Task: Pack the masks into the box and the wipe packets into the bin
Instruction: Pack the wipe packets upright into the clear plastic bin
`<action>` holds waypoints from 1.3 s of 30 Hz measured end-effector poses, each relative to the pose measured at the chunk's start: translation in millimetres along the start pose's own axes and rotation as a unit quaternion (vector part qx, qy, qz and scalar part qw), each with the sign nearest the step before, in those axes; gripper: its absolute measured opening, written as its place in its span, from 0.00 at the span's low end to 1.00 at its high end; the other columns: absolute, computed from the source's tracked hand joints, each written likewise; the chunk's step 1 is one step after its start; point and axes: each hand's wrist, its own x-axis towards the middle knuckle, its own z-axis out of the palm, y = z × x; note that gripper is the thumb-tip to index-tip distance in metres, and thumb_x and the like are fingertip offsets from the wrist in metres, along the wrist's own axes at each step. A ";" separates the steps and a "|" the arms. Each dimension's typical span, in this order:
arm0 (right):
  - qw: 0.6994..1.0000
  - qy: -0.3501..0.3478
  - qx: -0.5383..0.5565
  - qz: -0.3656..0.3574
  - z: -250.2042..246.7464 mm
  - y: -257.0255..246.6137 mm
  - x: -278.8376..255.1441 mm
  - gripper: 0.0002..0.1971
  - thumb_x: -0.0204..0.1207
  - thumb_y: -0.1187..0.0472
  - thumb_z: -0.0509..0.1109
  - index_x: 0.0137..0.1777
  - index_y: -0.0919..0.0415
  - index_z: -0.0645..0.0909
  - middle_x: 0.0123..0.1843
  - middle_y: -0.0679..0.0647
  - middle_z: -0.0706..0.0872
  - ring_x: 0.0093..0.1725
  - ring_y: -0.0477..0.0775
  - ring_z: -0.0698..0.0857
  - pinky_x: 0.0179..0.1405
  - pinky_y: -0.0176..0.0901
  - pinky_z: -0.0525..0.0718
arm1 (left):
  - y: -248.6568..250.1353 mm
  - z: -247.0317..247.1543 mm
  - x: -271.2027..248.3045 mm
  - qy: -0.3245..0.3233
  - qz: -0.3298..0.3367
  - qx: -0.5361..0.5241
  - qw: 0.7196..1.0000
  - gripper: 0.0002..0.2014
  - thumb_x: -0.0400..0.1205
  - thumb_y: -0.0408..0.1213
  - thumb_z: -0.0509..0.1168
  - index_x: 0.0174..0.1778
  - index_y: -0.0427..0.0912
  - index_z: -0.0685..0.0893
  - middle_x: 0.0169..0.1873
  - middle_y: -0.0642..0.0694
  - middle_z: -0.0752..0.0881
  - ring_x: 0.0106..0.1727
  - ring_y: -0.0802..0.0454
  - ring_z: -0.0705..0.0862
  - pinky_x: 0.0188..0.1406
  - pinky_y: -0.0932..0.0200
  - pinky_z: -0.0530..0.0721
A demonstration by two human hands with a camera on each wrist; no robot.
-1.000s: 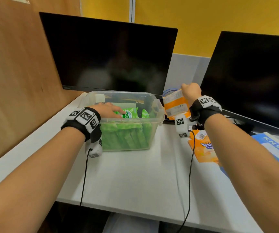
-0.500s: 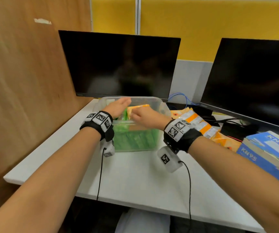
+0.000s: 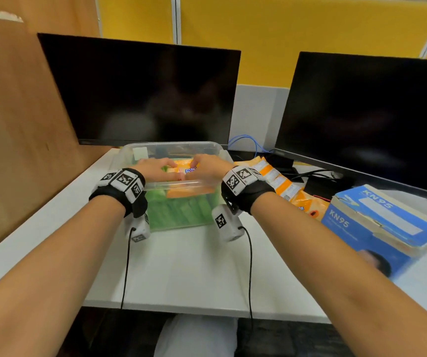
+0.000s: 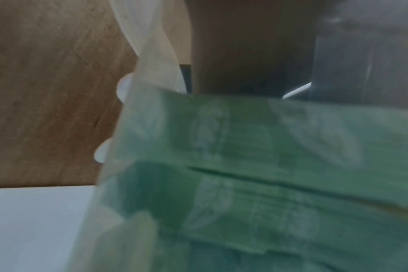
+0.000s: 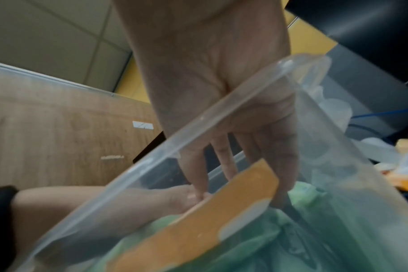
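Observation:
A clear plastic bin (image 3: 171,144) stands mid-desk, packed with green wipe packets (image 3: 181,212). An orange wipe packet (image 3: 184,170) lies tilted on top of them. Both hands are inside the bin's rim. My right hand (image 3: 199,164) grips the packet, fingers behind its upper edge (image 5: 210,220). My left hand (image 3: 161,166) touches the packet's left end with straight fingers (image 5: 128,198). The left wrist view shows only blurred green packets (image 4: 245,165) through the bin wall. A blue KN95 mask box (image 3: 377,222) sits at the right. No loose masks show.
Several orange wipe packets (image 3: 276,176) lie in a row right of the bin. Two dark monitors (image 3: 143,94) (image 3: 369,119) stand behind, with cables (image 3: 246,143) between them. A wooden panel (image 3: 14,124) walls the left side. Bare white desk (image 3: 194,266) lies in front.
My right hand has carried the orange packet from the pile on the right into the bin and lowered it onto the green packets. The left hand has shifted across to meet it.

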 end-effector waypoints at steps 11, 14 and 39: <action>0.963 0.054 0.021 0.265 -22.2 155.5 -53.7 0.19 0.80 0.63 0.61 0.70 0.67 0.73 0.58 0.63 0.81 0.62 0.64 0.80 0.54 0.50 0.77 | 80.9 12.8 -5.4 0.001 0.039 0.047 0.998 0.32 0.80 0.65 0.55 0.81 0.61 0.60 0.80 0.36 0.62 0.80 0.33 0.60 0.79 0.41 0.57; 0.957 -0.106 -0.099 0.250 9.4 166.1 -80.9 0.30 0.74 0.47 0.67 0.76 0.52 0.69 0.72 0.54 0.77 0.66 0.62 0.80 0.60 0.52 0.81 | 76.7 13.1 -1.2 -0.007 0.045 0.046 0.998 0.31 0.80 0.66 0.55 0.79 0.67 0.60 0.80 0.35 0.61 0.79 0.30 0.59 0.79 0.39 0.58; 0.959 0.021 -0.075 0.274 57.4 201.7 3.5 0.27 0.71 0.49 0.67 0.71 0.50 0.68 0.68 0.61 0.74 0.64 0.66 0.79 0.59 0.61 0.82 | 74.7 12.7 0.0 -0.003 0.031 -0.005 0.999 0.26 0.76 0.65 0.61 0.71 0.70 0.69 0.76 0.43 0.67 0.77 0.34 0.64 0.74 0.29 0.62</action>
